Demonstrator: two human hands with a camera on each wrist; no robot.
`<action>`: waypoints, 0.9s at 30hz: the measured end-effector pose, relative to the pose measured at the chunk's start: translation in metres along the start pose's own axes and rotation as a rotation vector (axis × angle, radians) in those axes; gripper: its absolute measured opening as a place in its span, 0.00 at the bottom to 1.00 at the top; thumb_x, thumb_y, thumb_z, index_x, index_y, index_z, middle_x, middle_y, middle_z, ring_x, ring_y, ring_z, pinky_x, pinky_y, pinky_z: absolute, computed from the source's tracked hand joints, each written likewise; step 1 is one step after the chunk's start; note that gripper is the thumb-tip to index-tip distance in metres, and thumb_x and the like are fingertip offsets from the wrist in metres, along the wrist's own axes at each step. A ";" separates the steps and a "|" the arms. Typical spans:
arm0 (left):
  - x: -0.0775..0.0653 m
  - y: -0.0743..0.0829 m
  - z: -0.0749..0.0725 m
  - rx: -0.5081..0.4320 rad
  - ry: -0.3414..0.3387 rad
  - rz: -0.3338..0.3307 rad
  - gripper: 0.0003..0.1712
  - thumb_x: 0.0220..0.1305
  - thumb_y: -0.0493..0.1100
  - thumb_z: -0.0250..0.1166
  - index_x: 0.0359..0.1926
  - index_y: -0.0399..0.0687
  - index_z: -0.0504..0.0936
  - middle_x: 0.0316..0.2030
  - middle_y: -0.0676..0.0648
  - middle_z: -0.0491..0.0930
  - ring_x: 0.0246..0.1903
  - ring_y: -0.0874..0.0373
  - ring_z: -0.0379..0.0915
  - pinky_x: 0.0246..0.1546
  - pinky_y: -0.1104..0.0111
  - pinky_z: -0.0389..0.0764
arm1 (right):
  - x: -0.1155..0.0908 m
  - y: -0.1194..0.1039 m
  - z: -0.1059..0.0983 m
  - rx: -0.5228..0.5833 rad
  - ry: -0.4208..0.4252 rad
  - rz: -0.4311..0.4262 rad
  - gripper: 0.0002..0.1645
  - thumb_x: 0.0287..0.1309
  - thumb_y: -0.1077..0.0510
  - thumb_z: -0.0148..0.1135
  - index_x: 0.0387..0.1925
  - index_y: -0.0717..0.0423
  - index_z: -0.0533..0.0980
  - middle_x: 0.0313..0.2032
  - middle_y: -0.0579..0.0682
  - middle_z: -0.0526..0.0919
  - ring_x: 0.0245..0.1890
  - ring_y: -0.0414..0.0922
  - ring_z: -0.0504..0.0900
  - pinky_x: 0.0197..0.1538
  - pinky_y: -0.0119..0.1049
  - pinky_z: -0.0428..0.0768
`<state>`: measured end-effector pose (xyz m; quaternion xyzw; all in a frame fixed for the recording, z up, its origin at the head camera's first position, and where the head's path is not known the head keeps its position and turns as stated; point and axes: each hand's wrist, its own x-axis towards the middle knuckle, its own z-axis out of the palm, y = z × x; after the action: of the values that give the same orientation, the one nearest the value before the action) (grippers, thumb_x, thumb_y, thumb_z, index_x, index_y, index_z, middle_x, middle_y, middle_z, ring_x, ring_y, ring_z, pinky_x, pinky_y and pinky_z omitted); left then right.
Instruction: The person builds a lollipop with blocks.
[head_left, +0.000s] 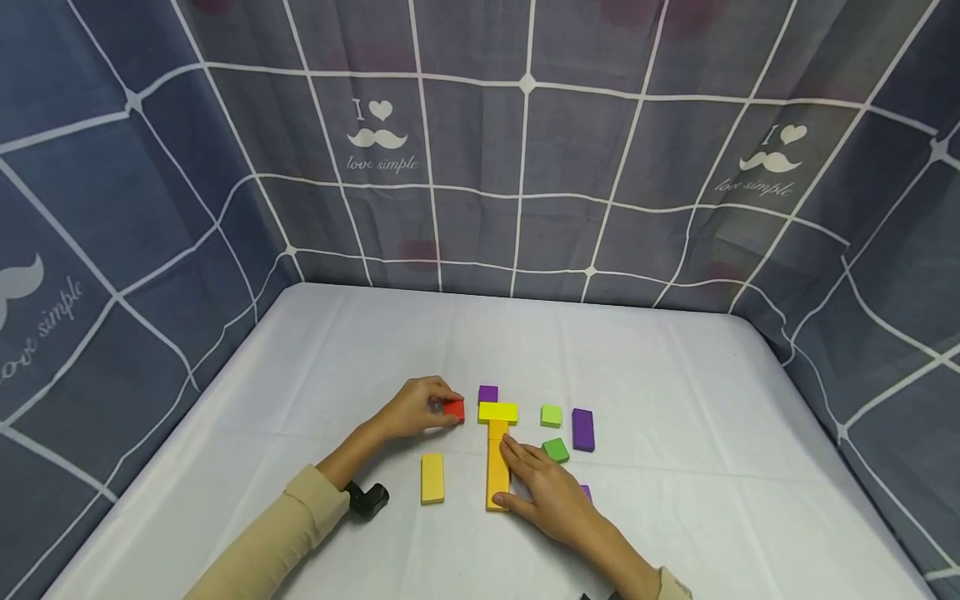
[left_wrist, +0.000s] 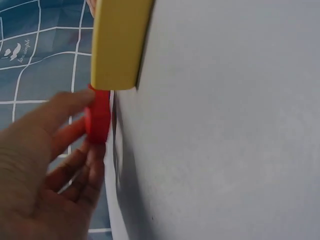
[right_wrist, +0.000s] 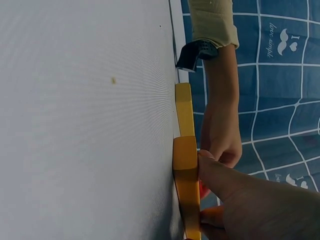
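Pinched in left grip [head_left: 422, 407]: red block [head_left: 455, 410], best kept level. Touching extended right grip [head_left: 552, 497]: orange-yellow column [head_left: 497, 471], best steadied lightly.

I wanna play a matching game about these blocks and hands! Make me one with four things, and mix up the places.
Things
1. Red block
2. Right hand
3. Lime-green block
4. Sideways yellow block

Places
A. Just left of the large purple block
B. Like the top of a letter T
C. Pinched by the left hand
D. Touching the long orange block

Pairs: 1-C, 2-D, 3-A, 4-B
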<state>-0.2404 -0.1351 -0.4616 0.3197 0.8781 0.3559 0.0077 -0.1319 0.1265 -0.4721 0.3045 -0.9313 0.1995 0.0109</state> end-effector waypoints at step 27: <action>0.055 0.017 0.011 -0.029 0.033 0.082 0.17 0.52 0.41 0.70 0.46 0.48 0.84 0.43 0.51 0.81 0.45 0.59 0.75 0.50 0.65 0.74 | 0.000 0.003 0.003 0.005 0.041 -0.034 0.43 0.57 0.36 0.55 0.64 0.60 0.64 0.66 0.51 0.62 0.61 0.51 0.66 0.59 0.47 0.69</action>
<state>-0.2718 -0.0882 -0.4478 0.3492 0.8591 0.3738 -0.0166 -0.1331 0.1280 -0.4758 0.3164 -0.9250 0.2078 0.0326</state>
